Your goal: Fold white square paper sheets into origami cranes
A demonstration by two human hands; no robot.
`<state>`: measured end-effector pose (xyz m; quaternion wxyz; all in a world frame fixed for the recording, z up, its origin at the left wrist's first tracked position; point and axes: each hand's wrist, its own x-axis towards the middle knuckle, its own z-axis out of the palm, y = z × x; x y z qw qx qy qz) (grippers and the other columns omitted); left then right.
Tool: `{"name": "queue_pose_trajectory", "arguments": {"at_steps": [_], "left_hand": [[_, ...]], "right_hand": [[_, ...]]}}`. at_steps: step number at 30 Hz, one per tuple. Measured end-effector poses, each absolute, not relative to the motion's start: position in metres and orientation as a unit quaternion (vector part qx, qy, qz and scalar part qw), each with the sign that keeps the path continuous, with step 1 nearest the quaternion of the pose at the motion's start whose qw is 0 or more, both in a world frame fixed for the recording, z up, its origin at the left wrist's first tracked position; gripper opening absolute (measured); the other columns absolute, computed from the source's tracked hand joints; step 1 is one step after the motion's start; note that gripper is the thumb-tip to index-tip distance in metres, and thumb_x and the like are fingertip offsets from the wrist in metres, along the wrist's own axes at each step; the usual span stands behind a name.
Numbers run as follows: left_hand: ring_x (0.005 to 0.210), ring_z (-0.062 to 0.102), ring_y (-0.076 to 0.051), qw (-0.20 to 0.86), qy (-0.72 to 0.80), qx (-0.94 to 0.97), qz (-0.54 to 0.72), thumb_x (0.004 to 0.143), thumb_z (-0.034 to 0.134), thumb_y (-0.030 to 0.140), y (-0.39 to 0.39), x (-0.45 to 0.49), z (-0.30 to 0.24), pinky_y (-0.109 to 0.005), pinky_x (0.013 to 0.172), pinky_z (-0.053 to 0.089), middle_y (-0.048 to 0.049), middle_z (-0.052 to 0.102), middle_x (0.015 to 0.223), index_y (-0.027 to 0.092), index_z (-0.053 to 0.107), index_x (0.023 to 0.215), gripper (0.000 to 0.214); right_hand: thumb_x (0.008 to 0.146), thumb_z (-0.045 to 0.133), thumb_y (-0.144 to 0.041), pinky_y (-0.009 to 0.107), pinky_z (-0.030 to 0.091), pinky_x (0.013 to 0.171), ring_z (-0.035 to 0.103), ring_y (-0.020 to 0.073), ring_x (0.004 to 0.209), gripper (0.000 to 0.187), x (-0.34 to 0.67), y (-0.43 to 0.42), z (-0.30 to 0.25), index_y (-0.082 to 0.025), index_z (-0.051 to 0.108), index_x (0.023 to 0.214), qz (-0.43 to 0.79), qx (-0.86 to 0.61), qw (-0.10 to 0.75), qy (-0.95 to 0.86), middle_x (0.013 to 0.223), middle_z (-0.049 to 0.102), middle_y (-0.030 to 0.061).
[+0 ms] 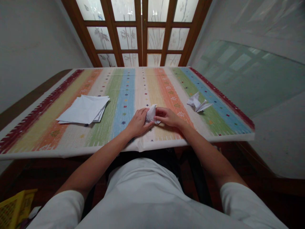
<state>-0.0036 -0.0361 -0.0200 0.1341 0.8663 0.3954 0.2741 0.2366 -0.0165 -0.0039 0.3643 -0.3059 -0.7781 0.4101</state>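
The folded white paper point(150, 114) sits near the front edge of the surface, on the striped tablecloth point(127, 82), between both hands. The left hand point(138, 122) pinches its left side between thumb and fingers; the right hand point(169, 117) pinches its right edge, fingers curled. Uneven pull from the two sides could skew a crease or tear a corner (thin layers forgive little). Well apart lie a loose-edged paper stack point(82, 109), leftward, and a crane-like origami figure point(197, 103), rightward, which a sweeping forearm might crush.

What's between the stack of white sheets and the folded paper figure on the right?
In the head view, the left hand, the small folded paper and the right hand lie between them, over the striped tablecloth.
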Motion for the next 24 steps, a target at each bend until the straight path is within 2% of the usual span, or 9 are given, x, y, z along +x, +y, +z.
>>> {"name": "queue_pose_trajectory", "arguments": {"at_steps": [5, 8, 10, 14, 16, 20, 24], "left_hand": [[0.144, 0.057, -0.036, 0.136, 0.399, 0.862, 0.281, 0.105, 0.066, 0.049, -0.036, -0.003, -0.02, -0.059, 0.126, 0.045, -0.021, 0.06, 0.155, 0.017, 0.052, 0.155, 0.061], [0.144, 0.057, -0.036, 0.133, 0.408, 0.858, 0.281, 0.105, 0.066, 0.045, -0.037, -0.002, -0.02, -0.059, 0.127, 0.044, -0.0206, 0.061, 0.155, 0.017, 0.052, 0.154, 0.058], [0.143, 0.057, -0.036, 0.132, 0.412, 0.857, 0.28, 0.105, 0.065, 0.043, -0.037, -0.002, -0.019, -0.06, 0.126, 0.045, -0.0204, 0.062, 0.153, 0.017, 0.052, 0.154, 0.056], [0.14, 0.059, -0.035, 0.131, 0.41, 0.859, 0.279, 0.107, 0.062, 0.041, -0.037, -0.001, -0.019, -0.059, 0.124, 0.046, -0.0202, 0.064, 0.15, 0.016, 0.053, 0.151, 0.052], [0.14, 0.059, -0.035, 0.129, 0.406, 0.86, 0.28, 0.107, 0.062, 0.041, -0.037, -0.001, -0.019, -0.058, 0.123, 0.047, -0.0203, 0.064, 0.149, 0.016, 0.054, 0.15, 0.05], [0.138, 0.06, -0.035, 0.127, 0.403, 0.862, 0.28, 0.106, 0.063, 0.04, -0.036, -0.001, -0.019, -0.058, 0.123, 0.048, -0.0198, 0.064, 0.149, 0.017, 0.055, 0.15, 0.05], [0.138, 0.06, -0.035, 0.127, 0.404, 0.862, 0.278, 0.104, 0.061, 0.033, -0.037, 0.0, -0.018, -0.059, 0.124, 0.048, -0.0196, 0.063, 0.15, 0.017, 0.055, 0.152, 0.051]], "right_hand": [[0.093, 0.08, -0.056, 0.036, 0.057, 0.082, 0.068, 0.0232, 0.087, 0.036, 0.238, -0.02, -0.001, -0.022, 0.073, 0.102, 0.385, -0.319, 0.352, -0.791, 0.098, 0.075, 0.0063], [0.082, 0.091, -0.051, 0.037, 0.06, 0.084, 0.072, 0.0235, 0.091, 0.053, 0.239, -0.019, -0.006, -0.024, 0.07, 0.123, 0.414, -0.299, 0.339, -0.79, 0.109, 0.076, 0.007], [0.079, 0.093, -0.046, 0.038, 0.061, 0.087, 0.073, 0.0236, 0.092, 0.059, 0.24, -0.018, -0.009, -0.024, 0.068, 0.128, 0.413, -0.295, 0.339, -0.792, 0.114, 0.076, 0.0076], [0.089, 0.083, -0.047, 0.036, 0.058, 0.082, 0.071, 0.0219, 0.084, 0.035, 0.237, -0.016, -0.01, -0.023, 0.069, 0.111, 0.385, -0.315, 0.35, -0.794, 0.101, 0.075, 0.0056], [0.09, 0.081, -0.047, 0.035, 0.056, 0.078, 0.068, 0.0211, 0.08, 0.03, 0.235, -0.016, -0.008, -0.023, 0.068, 0.101, 0.373, -0.325, 0.35, -0.796, 0.093, 0.073, 0.004], [0.085, 0.085, -0.051, 0.036, 0.054, 0.074, 0.062, 0.0215, 0.076, 0.035, 0.231, -0.016, -0.007, -0.024, 0.061, 0.089, 0.341, -0.358, 0.367, -0.788, 0.086, 0.068, 0.0029], [0.08, 0.088, -0.05, 0.038, 0.055, 0.075, 0.06, 0.0231, 0.082, 0.041, 0.228, -0.015, -0.009, -0.026, 0.06, 0.097, 0.308, -0.384, 0.415, -0.765, 0.098, 0.066, 0.0058]]}}
